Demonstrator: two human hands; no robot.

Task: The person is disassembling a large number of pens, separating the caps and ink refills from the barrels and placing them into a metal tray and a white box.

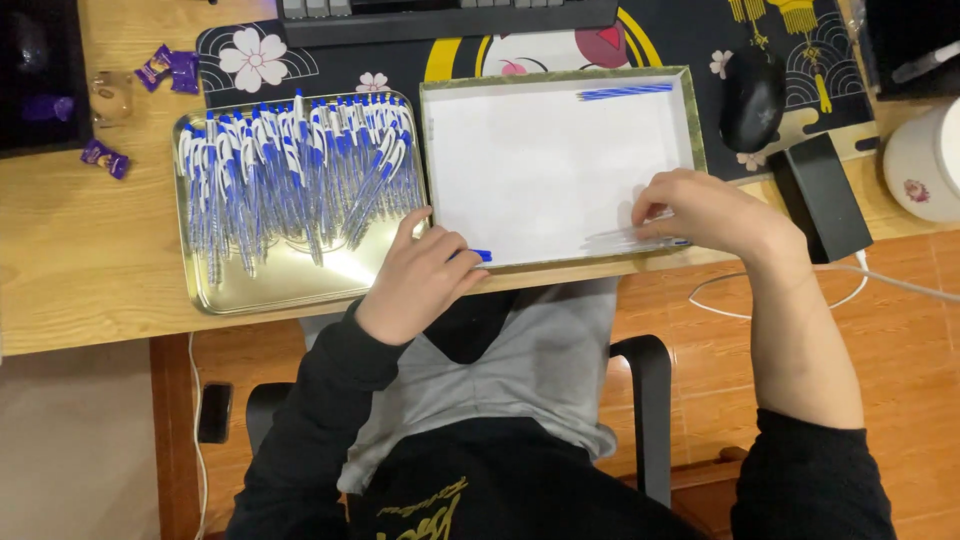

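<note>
Left hand point(418, 283) clamped on blue-tipped pen point(478, 256), axis left-right, tip rightward; right hand point(712, 213) fingers together on blurred pen point(635, 241) in white tray point(555, 165)

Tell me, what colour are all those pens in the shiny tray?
The pens are blue and white, seen best in the head view, piled in the metal tray.

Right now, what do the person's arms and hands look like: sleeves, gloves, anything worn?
Both hands are bare: no gloves, and no rings or watch that I can make out. The left hand comes out of a black long sleeve reaching the wrist. The right hand has its black sleeve pushed up past the forearm. No markings show on either sleeve.
</note>
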